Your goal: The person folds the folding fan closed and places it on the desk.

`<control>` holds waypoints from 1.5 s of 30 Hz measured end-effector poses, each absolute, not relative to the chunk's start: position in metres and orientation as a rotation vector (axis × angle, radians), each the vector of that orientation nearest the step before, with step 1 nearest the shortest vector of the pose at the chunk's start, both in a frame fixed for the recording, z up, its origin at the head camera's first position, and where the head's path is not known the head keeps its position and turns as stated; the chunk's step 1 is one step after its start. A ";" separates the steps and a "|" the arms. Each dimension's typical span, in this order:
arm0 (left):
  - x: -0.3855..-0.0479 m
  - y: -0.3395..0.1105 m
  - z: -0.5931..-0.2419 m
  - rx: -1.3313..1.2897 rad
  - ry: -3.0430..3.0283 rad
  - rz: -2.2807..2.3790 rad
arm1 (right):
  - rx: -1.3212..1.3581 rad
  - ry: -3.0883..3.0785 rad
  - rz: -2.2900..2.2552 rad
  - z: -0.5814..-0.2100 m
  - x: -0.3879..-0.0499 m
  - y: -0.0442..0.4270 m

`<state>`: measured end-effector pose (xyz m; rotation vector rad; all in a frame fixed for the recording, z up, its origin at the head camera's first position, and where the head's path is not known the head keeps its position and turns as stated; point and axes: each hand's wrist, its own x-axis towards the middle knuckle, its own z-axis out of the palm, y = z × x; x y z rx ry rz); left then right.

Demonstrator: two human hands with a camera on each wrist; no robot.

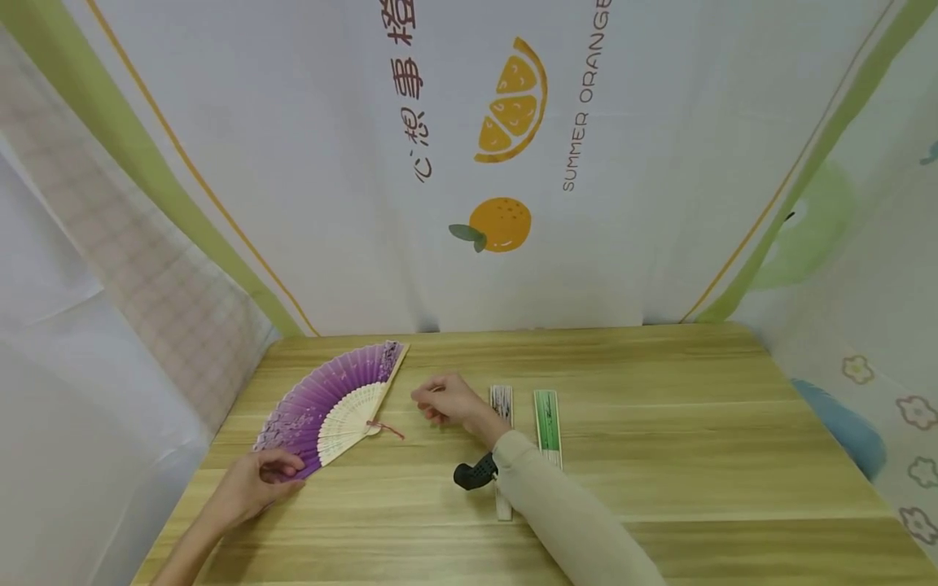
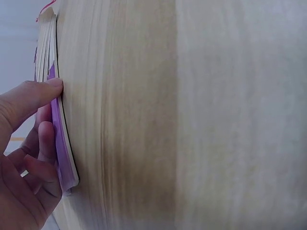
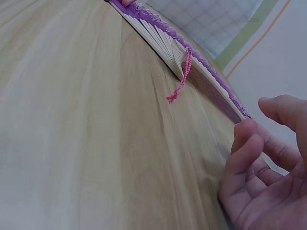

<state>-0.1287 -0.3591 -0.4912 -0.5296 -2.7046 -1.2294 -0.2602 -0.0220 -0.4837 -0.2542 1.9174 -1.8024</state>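
A purple folding fan (image 1: 296, 407) with pale ribs lies spread on the left of the table, a pink cord at its pivot. My left hand (image 1: 249, 488) pinches its near end; in the left wrist view the thumb of my left hand (image 2: 29, 124) rests on the outer rib of the fan (image 2: 64, 143). To the right of the fan is my right hand (image 1: 454, 400), fingers loosely bent and holding nothing. In the right wrist view my right hand (image 3: 268, 177) appears near the far end of the fan (image 3: 211, 76), with its thumb apart from the fingers.
A folded fan with dark markings (image 1: 502, 399) lies partly under my right forearm, and a folded green fan (image 1: 547, 423) is to its right. A black object (image 1: 475, 474) shows beside my right wrist. Printed cloth (image 1: 352, 244) hangs behind the wooden table (image 1: 659, 423).
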 end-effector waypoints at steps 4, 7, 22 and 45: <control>-0.131 -0.359 -0.488 -0.515 -2.722 -1.201 | -0.250 1.896 -1.811 -0.486 -0.263 -0.028; -0.132 -0.358 -0.486 -0.536 -2.723 -1.194 | -0.246 1.889 -1.821 -0.486 -0.264 -0.034; -0.125 -0.364 -0.480 -0.520 -2.743 -1.175 | -0.264 1.895 -1.888 -0.487 -0.259 -0.062; -0.124 -0.365 -0.490 -0.562 -2.723 -1.194 | -0.195 2.087 -1.919 -0.496 -0.251 -0.087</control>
